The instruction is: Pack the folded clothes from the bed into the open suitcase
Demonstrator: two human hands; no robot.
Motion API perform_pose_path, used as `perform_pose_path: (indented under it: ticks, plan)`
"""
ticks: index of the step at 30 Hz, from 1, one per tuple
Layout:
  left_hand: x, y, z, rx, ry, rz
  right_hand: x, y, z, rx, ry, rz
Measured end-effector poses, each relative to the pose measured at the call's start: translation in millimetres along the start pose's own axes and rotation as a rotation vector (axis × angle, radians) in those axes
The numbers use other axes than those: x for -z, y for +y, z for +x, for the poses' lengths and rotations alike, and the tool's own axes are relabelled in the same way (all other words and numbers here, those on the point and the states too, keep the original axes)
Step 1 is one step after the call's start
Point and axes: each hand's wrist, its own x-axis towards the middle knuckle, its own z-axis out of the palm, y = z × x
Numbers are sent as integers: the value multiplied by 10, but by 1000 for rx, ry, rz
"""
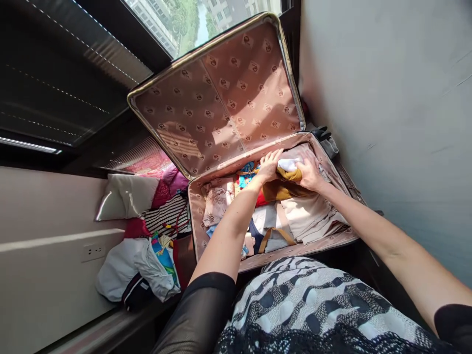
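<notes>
An open suitcase (241,269) with pink patterned lining holds folded clothes. At the far right part of it, my right hand (309,172) grips a small bundled garment (290,173), white on top and mustard below. Beside that bundle, my left hand (270,164) lies over the clothes with its fingers stretched out. Under the hands runs a mustard garment (285,191), with red and blue cloth to its left. Nearer to me are a cream folded garment (306,214) and a grey one with a tan strap (276,241). A pale printed garment (218,199) fills the left end.
The suitcase lid (221,98) leans upright against the window side. Left of the case are a silvery cushion (127,196), striped cloth (167,216) and a heap of white clothes (121,268). A pale wall (387,98) stands close on the right.
</notes>
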Motion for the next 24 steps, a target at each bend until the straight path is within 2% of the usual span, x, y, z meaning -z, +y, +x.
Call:
perform_pose_path:
  ticks: [3,5,9,11,13,15,18,20,21,22,24]
  plan:
    - [51,-16,48,-147,-157,-27,-125,-20,-350,151,45,-209]
    - [64,3,16,-192,-214,-43,-166,-15,-478,182,57,-273]
    - [114,67,-292,-212,-106,1,-152,-48,-662,243,107,-255]
    - [175,87,-594,-227,-51,31,-115,-157,-826,310,117,-190]
    - [260,86,-993,-262,2,23,-74,-369,-1055,375,94,-114]
    - [359,60,-1456,-289,91,-23,-42,-680,-1299,439,40,-66]
    - [495,-24,-2156,-246,180,-118,-15,-1196,-1533,571,-56,-32]
    - [545,-94,-2565,-174,199,-216,3,-1415,-1502,666,-118,32]
    - [553,-128,-2747,-121,203,-275,18,-1450,-1415,700,-144,87]
    - [550,-158,-2916,-52,205,-340,37,-1429,-1279,710,-157,144]
    - [513,-201,-3218,118,204,-480,87,-1233,-881,623,-134,193]
